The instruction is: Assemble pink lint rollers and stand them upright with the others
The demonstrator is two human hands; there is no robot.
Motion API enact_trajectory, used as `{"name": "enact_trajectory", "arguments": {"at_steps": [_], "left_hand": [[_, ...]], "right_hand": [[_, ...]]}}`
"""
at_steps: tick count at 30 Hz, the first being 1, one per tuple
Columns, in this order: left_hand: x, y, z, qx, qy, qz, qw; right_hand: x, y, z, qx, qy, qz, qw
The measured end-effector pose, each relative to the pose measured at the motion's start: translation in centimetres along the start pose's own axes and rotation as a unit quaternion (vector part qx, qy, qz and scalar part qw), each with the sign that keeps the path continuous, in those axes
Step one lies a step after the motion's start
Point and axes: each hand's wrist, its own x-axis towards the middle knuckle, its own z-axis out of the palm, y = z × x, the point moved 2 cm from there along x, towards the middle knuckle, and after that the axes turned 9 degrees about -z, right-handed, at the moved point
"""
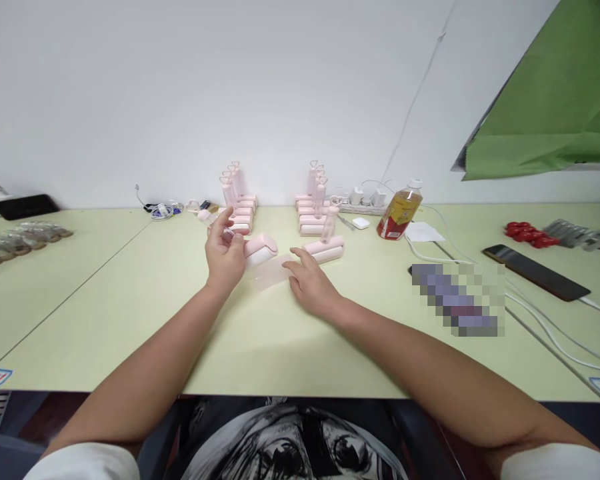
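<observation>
My left hand (226, 252) is closed around a pink and white lint roller (261, 249), whose clear and pink handle shows above the fingers. My right hand (310, 280) has its fingers apart, with the fingertips at the edge of a thin translucent sheet (273, 272) lying below the roller; whether they grip it is too small to tell. Just beyond my right hand, another pink roller (325, 251) lies on the table, its handle upright. Several like it stand in a left row (243, 217) and a right row (313, 220) near the wall.
On the pale table (290, 353), a drink bottle (400, 210) stands right of the rollers. Further right are a blurred-out device (455, 300), a black phone (535, 272), white cables and red items (523, 235). Wrapped items (23, 241) and a dark phone (25, 206) are far left.
</observation>
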Motion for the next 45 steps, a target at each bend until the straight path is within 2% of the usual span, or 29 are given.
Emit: {"name": "enact_trajectory", "arguments": {"at_steps": [4, 7, 11, 16, 21, 25, 30, 38, 42, 45], "left_hand": [[-0.7, 0.8, 0.2, 0.007, -0.016, 0.045, 0.999], [-1.1, 1.3, 0.3, -0.009, -0.028, 0.05, 0.998], [-1.3, 1.4, 0.4, -0.013, -0.042, 0.031, 0.999], [-0.7, -0.1, 0.7, 0.008, -0.055, -0.024, 0.998], [-0.4, -1.3, 1.2, 0.02, -0.092, -0.127, 0.987], [-0.3, -1.6, 1.3, 0.029, -0.09, -0.174, 0.98], [0.4, -2.0, 1.0, 0.02, -0.081, -0.163, 0.983], [2.3, -3.4, 1.2, 0.006, -0.159, -0.139, 0.977], [2.9, -4.0, 1.2, -0.026, -0.159, -0.137, 0.977], [2.9, -4.0, 1.2, -0.032, -0.153, -0.138, 0.978]], "right_hand": [[0.0, -0.4, -0.3, -0.023, -0.035, -0.019, 0.999], [0.0, -0.5, -0.1, -0.033, -0.07, -0.007, 0.997], [0.3, -0.4, 0.2, -0.062, -0.124, 0.003, 0.99], [0.5, -0.2, 0.1, -0.069, -0.156, 0.035, 0.985], [0.4, -0.2, 0.2, -0.042, -0.127, 0.004, 0.991], [0.5, -0.1, 0.1, -0.027, -0.107, -0.015, 0.994], [0.7, 0.8, -0.7, 0.015, -0.05, 0.034, 0.998], [0.9, 2.2, -0.2, 0.107, -0.044, 0.047, 0.992], [1.1, 3.2, -0.4, 0.14, -0.027, 0.063, 0.988], [1.1, 4.0, -0.4, 0.192, -0.007, 0.106, 0.976]]}}
